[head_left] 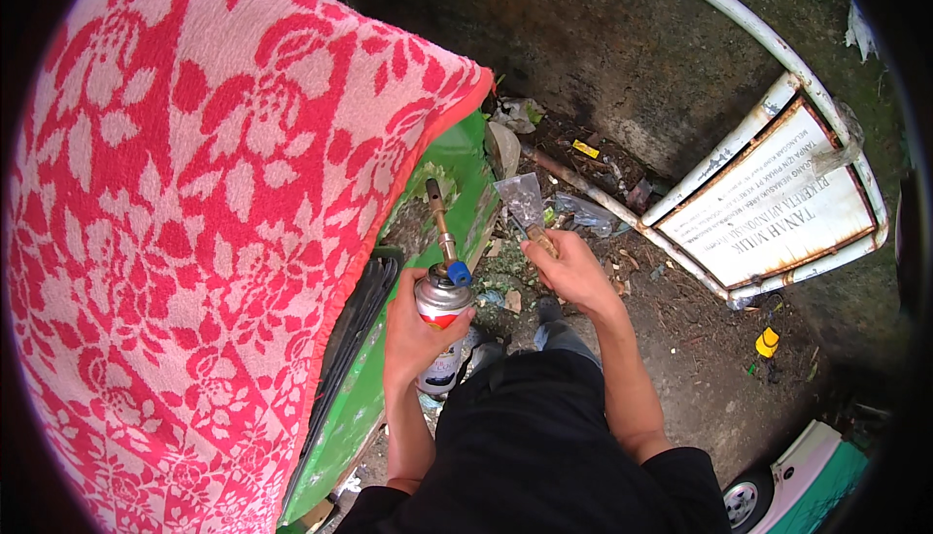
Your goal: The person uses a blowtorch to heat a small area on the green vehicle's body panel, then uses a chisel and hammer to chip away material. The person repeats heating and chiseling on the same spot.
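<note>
My left hand (pixel 413 340) is wrapped round a gas torch (pixel 445 296), a canister with a blue knob and a metal burner tube on top. The tube points up and away from me, beside a green painted panel (pixel 462 160) with worn, peeling patches. No flame can be made out at its tip. In my right hand (pixel 575 270) is a scraper (pixel 522 202) with a wide flat blade and a wooden handle. Its blade points forward and left, close to the panel's edge but apart from the torch.
A pink and red floral blanket (pixel 214 223) drapes over the left side. To the right leans a rusty white metal sign (pixel 768 194) in a tubular frame. Litter and a yellow scrap (pixel 767 342) lie on the dirt ground. A vehicle's wheel (pixel 746 503) shows at lower right.
</note>
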A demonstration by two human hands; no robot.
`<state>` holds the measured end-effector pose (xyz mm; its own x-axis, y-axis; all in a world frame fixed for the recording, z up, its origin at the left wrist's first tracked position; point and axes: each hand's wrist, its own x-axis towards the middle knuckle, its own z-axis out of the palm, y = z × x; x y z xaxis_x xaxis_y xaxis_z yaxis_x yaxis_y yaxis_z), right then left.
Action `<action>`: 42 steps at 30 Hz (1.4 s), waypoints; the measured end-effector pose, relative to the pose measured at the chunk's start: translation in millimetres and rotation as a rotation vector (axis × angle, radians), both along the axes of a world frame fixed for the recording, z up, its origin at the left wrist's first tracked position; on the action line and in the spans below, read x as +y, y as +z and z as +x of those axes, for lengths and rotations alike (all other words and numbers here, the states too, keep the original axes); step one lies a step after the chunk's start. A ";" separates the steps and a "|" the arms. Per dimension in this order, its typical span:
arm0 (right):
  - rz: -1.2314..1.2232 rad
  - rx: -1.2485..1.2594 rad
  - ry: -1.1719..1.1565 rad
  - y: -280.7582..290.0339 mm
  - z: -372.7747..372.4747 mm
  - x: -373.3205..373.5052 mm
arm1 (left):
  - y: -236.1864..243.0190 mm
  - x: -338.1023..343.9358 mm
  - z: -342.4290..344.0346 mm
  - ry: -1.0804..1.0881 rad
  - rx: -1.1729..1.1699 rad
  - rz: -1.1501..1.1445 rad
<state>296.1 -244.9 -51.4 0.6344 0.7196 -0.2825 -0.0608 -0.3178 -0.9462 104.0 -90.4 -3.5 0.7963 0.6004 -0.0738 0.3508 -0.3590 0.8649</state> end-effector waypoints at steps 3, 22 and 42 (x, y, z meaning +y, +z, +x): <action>-0.046 0.005 0.008 3.7 2.6 -0.9 | 1.1 -0.4 1.6 -0.005 0.004 0.017; -0.029 0.045 0.030 3.2 4.4 -4.0 | -12.5 -7.4 3.5 0.036 0.022 -0.018; -0.080 0.087 0.031 3.1 8.7 -14.8 | -25.3 -17.7 6.7 0.058 0.008 -0.023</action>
<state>304.8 -259.6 -48.3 0.5826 0.7114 -0.3930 -0.1303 -0.3955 -0.9092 110.7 -108.1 -28.8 0.7593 0.6439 -0.0942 0.3773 -0.3177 0.8699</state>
